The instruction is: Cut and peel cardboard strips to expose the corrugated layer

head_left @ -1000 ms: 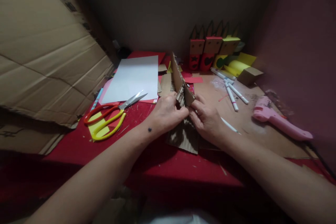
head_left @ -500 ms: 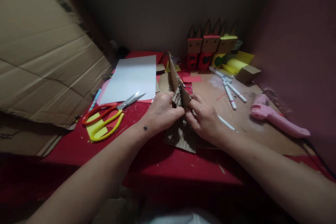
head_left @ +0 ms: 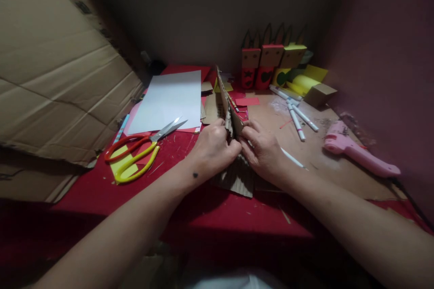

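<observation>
A piece of corrugated cardboard (head_left: 237, 176) lies on the red table (head_left: 111, 189), and its far part is folded up on edge. My left hand (head_left: 213, 146) grips the fold from the left with closed fingers. From the right, my right hand (head_left: 262, 149) pinches the same upright flap. The two hands touch at the fold, and their fingertips are partly hidden by the cardboard.
Orange-and-yellow scissors (head_left: 135, 153) lie left of my hands beside a white sheet (head_left: 169, 99). A large cardboard panel (head_left: 57, 67) leans at the left. White markers (head_left: 294, 115) and a pink glue gun (head_left: 356, 153) lie to the right. Cardboard figures (head_left: 267, 61) stand at the back.
Both hands have pressed closer together on the fold, and the upright flap has narrowed and stands more on edge.
</observation>
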### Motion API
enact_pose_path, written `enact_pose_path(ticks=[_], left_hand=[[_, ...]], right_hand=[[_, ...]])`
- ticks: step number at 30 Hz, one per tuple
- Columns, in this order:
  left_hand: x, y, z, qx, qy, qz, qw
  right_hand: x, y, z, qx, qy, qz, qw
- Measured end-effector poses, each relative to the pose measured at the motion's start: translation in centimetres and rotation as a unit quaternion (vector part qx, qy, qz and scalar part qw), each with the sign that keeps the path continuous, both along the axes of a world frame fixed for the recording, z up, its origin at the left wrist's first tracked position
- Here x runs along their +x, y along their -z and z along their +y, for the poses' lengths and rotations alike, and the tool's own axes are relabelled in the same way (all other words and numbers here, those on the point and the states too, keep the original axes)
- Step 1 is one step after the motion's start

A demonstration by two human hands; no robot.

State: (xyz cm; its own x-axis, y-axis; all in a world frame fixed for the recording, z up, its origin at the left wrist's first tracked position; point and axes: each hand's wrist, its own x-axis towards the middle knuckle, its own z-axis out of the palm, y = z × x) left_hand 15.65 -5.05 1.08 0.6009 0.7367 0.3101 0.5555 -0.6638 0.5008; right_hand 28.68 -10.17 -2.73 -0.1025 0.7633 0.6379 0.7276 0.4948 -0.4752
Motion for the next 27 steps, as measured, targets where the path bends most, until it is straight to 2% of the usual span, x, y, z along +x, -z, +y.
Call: enact_pose_path(ticks=[4, 11, 16, 21, 27], left_hand=[[0.0, 0.1, -0.2, -0.004, -0.006, -0.009, 1.0], [-0.2, -0.3, 0.0, -0.077, 0.017, -0.042, 0.996], [-0.5, -0.3, 0.6, -0.106, 0.047, -0.065, 0.991], [-0.8, -0.1, 1.3, -0.168, 0.091, -0.077, 0.978], [-0.9, -0.1, 1.2, -0.188, 0.082, -0.078, 0.976]], right_hand=[[0.0, 0.0, 0.1, 0.013, 0.005, -0.021, 1.0], [0.1, -0.4, -0.1, 0.015, 0.007, -0.036, 0.999], [0.2, -0.7, -0.2, 0.002, 0.002, -0.019, 1.0], [0.4, -0.8, -0.1, -0.02, -0.005, 0.029, 0.999], [0.3, -0.9, -0.2, -0.045, 0.006, 0.054, 0.998]])
